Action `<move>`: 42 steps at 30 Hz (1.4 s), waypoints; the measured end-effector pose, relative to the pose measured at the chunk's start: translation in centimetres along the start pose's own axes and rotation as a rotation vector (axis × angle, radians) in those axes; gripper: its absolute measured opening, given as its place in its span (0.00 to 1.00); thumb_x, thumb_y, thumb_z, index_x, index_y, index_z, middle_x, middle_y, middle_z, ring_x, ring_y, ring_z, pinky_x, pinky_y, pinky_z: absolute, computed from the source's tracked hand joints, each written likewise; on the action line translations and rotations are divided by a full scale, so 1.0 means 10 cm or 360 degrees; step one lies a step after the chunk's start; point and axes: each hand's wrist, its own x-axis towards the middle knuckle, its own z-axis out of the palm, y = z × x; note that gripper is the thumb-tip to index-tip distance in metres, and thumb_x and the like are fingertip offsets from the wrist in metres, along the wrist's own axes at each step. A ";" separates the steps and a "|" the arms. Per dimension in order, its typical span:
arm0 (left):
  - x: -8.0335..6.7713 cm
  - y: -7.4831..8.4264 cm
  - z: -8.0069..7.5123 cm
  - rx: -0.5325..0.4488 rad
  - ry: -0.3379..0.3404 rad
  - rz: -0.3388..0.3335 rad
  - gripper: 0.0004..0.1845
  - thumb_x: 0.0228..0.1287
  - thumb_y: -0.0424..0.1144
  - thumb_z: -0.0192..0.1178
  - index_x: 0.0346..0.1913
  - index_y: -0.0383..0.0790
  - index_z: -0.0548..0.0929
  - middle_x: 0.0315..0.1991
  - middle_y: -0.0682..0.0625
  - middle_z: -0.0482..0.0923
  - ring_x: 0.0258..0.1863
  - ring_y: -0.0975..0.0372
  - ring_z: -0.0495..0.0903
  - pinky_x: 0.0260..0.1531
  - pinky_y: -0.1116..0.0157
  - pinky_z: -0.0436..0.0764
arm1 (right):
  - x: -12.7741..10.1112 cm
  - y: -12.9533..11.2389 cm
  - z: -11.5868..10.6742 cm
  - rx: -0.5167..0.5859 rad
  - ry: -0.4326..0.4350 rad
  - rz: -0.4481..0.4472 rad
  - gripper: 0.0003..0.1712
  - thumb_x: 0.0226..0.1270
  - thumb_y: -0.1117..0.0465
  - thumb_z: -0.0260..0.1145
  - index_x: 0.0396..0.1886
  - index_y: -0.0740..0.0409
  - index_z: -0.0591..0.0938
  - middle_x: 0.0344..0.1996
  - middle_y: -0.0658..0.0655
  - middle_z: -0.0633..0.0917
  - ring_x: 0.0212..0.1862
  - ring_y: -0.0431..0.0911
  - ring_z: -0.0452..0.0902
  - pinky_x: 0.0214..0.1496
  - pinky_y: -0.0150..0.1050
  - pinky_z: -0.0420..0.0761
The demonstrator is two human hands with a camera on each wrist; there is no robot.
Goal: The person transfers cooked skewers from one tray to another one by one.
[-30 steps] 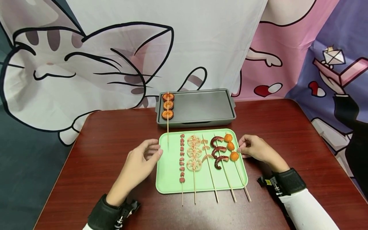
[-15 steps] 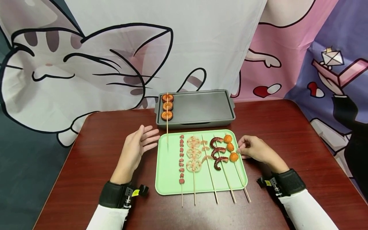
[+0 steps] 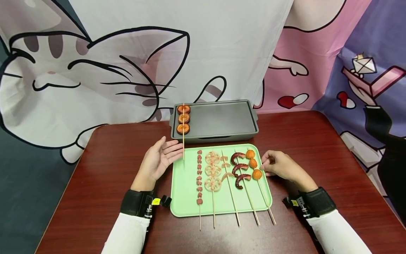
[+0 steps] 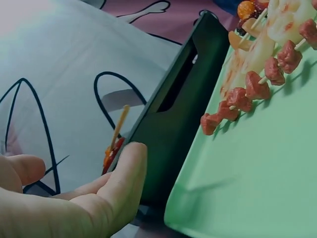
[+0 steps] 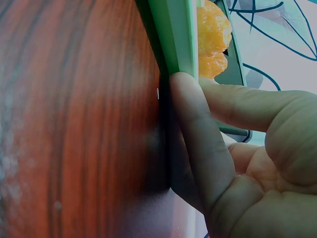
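A green tray [image 3: 185, 183] holds several skewers: small red meat pieces [image 3: 199, 176], lotus root slices [image 3: 213, 170], pale pieces [image 3: 226, 165], dark red tentacles [image 3: 240, 171] and orange balls [image 3: 253, 163]. My left hand [image 3: 160, 158] stands open beside the tray's far left corner, palm facing right, fingers straight, holding nothing. Its fingertips are close to the stick of a skewer of three brown rounds [image 3: 183, 119], which lies on the grey pan [image 3: 219, 120]. My right hand [image 3: 276, 164] holds the tray's right rim [image 5: 173, 34] between its fingertips, next to an orange ball [image 5: 213, 34].
The dark red table [image 3: 317, 141] carries the pan at its back and the tray in front of it. A cartoon-printed cloth [image 3: 95, 70] hangs behind. The skewer sticks overhang the tray's near edge.
My left hand has turned from palm down to upright and open, and moved slightly back toward the pan. My right hand has stayed on the tray's rim.
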 end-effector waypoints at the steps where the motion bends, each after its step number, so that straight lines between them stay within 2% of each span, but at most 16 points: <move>1: 0.02 -0.01 0.01 -0.0006 0.0000 -0.0005 0.38 0.84 0.55 0.41 0.79 0.24 0.55 0.76 0.27 0.60 0.68 0.50 0.77 0.62 0.62 0.83 | 0.00 0.00 0.00 0.0001 0.0000 -0.0004 0.08 0.69 0.74 0.65 0.43 0.74 0.76 0.33 0.61 0.82 0.34 0.42 0.83 0.35 0.36 0.91; 3: 0.05 -0.01 0.02 -0.0016 0.0008 -0.0014 0.37 0.85 0.53 0.41 0.78 0.23 0.56 0.71 0.30 0.69 0.67 0.50 0.78 0.60 0.64 0.84 | 0.00 0.00 0.00 0.0000 0.0000 -0.0009 0.08 0.69 0.74 0.65 0.43 0.74 0.76 0.33 0.61 0.82 0.34 0.42 0.83 0.35 0.36 0.91; 7: 0.10 -0.02 0.05 -0.0028 0.0024 -0.0026 0.33 0.86 0.47 0.41 0.76 0.21 0.59 0.56 0.41 0.84 0.57 0.56 0.85 0.55 0.66 0.87 | 0.00 0.00 0.00 -0.0011 0.0006 -0.0015 0.09 0.69 0.73 0.66 0.43 0.74 0.76 0.33 0.61 0.82 0.33 0.43 0.83 0.35 0.36 0.91; 10: 0.13 -0.03 0.06 -0.0032 0.0030 -0.0017 0.28 0.85 0.41 0.44 0.73 0.21 0.64 0.48 0.46 0.88 0.51 0.58 0.88 0.52 0.66 0.88 | -0.01 0.00 0.00 -0.0023 0.0011 -0.0020 0.10 0.68 0.73 0.68 0.43 0.73 0.76 0.33 0.60 0.81 0.33 0.43 0.82 0.35 0.36 0.91; 14: 0.16 -0.04 0.07 -0.0011 0.0042 -0.0013 0.16 0.81 0.33 0.51 0.62 0.28 0.79 0.42 0.48 0.89 0.42 0.61 0.89 0.47 0.67 0.89 | -0.01 0.00 -0.01 -0.0020 0.0008 -0.0024 0.10 0.69 0.72 0.68 0.44 0.73 0.76 0.33 0.60 0.81 0.33 0.43 0.82 0.35 0.35 0.90; 16: 0.17 -0.04 0.08 0.0024 0.0039 -0.0010 0.13 0.79 0.30 0.53 0.59 0.29 0.81 0.39 0.49 0.89 0.37 0.63 0.88 0.43 0.69 0.89 | -0.01 0.01 -0.01 -0.0015 0.0006 -0.0022 0.10 0.68 0.72 0.68 0.44 0.73 0.76 0.33 0.60 0.81 0.33 0.43 0.82 0.35 0.35 0.90; 24: 0.21 -0.04 0.14 0.0156 0.0044 0.0038 0.27 0.73 0.22 0.56 0.72 0.19 0.66 0.40 0.51 0.87 0.32 0.68 0.86 0.34 0.75 0.87 | 0.00 0.02 -0.01 -0.0022 0.0006 -0.0021 0.10 0.69 0.72 0.68 0.44 0.73 0.76 0.33 0.61 0.81 0.33 0.43 0.82 0.35 0.36 0.91; 32: 0.22 -0.03 0.16 0.0208 0.0024 0.0087 0.27 0.71 0.19 0.57 0.71 0.17 0.66 0.36 0.52 0.88 0.34 0.67 0.87 0.32 0.75 0.87 | 0.01 0.02 -0.01 -0.0026 0.0009 -0.0037 0.10 0.68 0.72 0.68 0.43 0.73 0.76 0.33 0.61 0.82 0.33 0.43 0.83 0.35 0.36 0.91; 42: 0.23 -0.04 0.14 0.0349 0.0054 0.0112 0.26 0.69 0.17 0.57 0.69 0.16 0.68 0.37 0.52 0.88 0.36 0.66 0.88 0.35 0.73 0.88 | 0.00 0.01 0.00 -0.0018 0.0005 -0.0023 0.09 0.69 0.73 0.67 0.43 0.73 0.77 0.33 0.61 0.83 0.33 0.43 0.83 0.35 0.36 0.91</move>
